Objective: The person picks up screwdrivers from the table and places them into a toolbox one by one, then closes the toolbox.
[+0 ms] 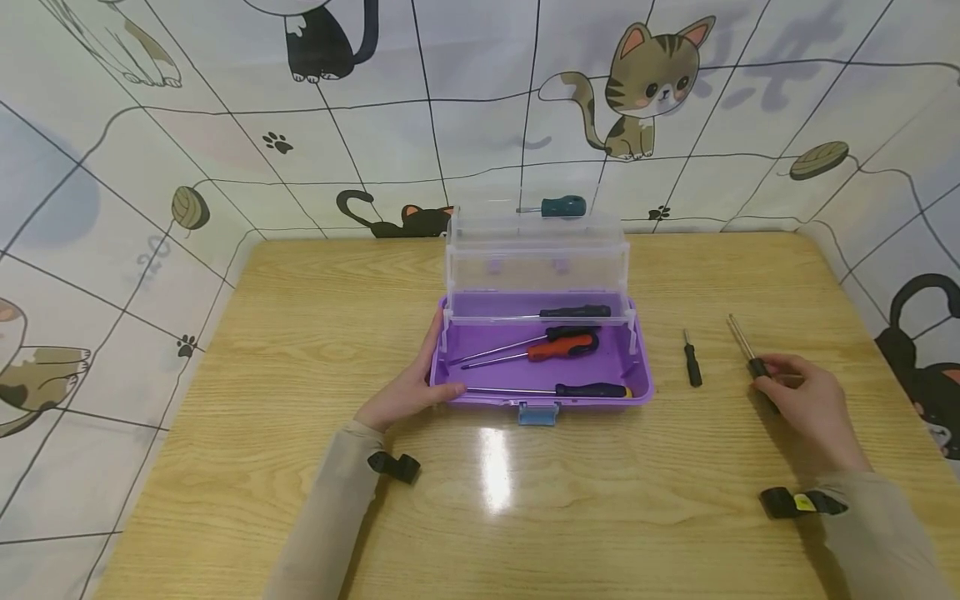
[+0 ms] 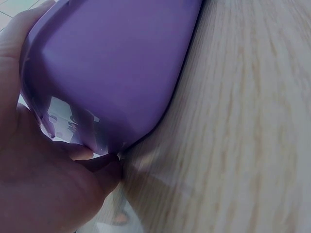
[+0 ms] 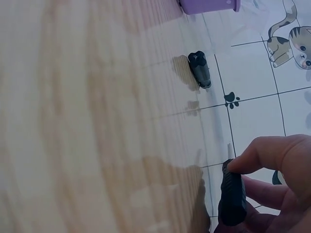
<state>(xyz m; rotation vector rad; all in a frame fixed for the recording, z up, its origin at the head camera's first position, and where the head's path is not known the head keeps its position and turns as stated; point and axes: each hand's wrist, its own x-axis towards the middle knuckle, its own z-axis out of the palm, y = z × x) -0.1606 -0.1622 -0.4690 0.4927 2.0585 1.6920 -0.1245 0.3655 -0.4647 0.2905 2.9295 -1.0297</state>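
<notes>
My left hand (image 1: pixel 408 387) grips the left end of a purple toolbox (image 1: pixel 480 340), its thumb at the front rim. In the left wrist view, the fingers lie against the toolbox's purple wall (image 2: pixel 112 63). Several screwdrivers lie inside, among them a red-and-black one (image 1: pixel 562 347) and a long dark-handled one (image 1: pixel 592 390) along the front. At the right, my right hand (image 1: pixel 810 404) pinches a screwdriver (image 1: pixel 757 365) by its black handle, shaft pointing away from me. The right wrist view shows thumb and fingers on that handle (image 3: pixel 232 199). Between hand and toolbox lies a small black screwdriver (image 1: pixel 692 367).
The toolbox's clear lid (image 1: pixel 536 237) stands raised at the back, with a teal-handled screwdriver (image 1: pixel 562 206) at its top. A blue latch (image 1: pixel 537 414) hangs at the front. A cat-patterned wall covering (image 1: pixel 480 142) borders the wooden table (image 1: pixel 322 300) behind and at the sides.
</notes>
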